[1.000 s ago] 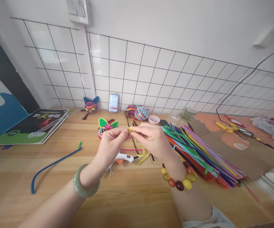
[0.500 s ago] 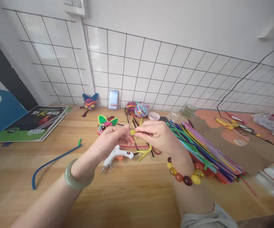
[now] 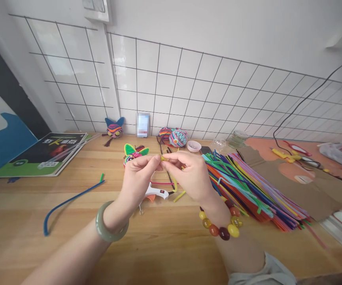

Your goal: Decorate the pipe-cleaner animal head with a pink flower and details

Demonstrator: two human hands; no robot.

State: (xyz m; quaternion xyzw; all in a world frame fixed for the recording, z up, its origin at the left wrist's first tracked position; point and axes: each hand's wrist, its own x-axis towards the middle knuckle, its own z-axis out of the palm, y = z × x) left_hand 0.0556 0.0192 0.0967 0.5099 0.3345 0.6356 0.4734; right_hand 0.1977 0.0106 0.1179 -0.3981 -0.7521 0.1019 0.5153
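Note:
My left hand point(image 3: 139, 174) and my right hand point(image 3: 190, 172) meet above the middle of the table, fingertips almost touching. Both pinch a small piece of yellow pipe cleaner point(image 3: 163, 158); most of it is hidden by the fingers. Behind my left hand sits a colourful wrapped ball with green ears point(image 3: 133, 149), partly covered. A white hot glue gun point(image 3: 161, 192) lies below the hands, its nozzle end hidden by my left hand. Loose yellow pipe cleaner pieces point(image 3: 179, 196) lie beside it.
Right of my hands spreads a big bundle of coloured pipe cleaners point(image 3: 248, 190). A blue pipe cleaner point(image 3: 70, 198) and a magazine point(image 3: 61, 158) lie left. Along the wall stand a phone point(image 3: 142, 125), wrapped balls point(image 3: 178, 137) and a pink bowl point(image 3: 193, 146). Yellow pliers point(image 3: 289, 156) lie far right.
My hands have come closer together, and the fingers now cover most of the yellow pipe cleaner. My left hand has shifted right, hiding the glue gun's nozzle. The view has moved slightly.

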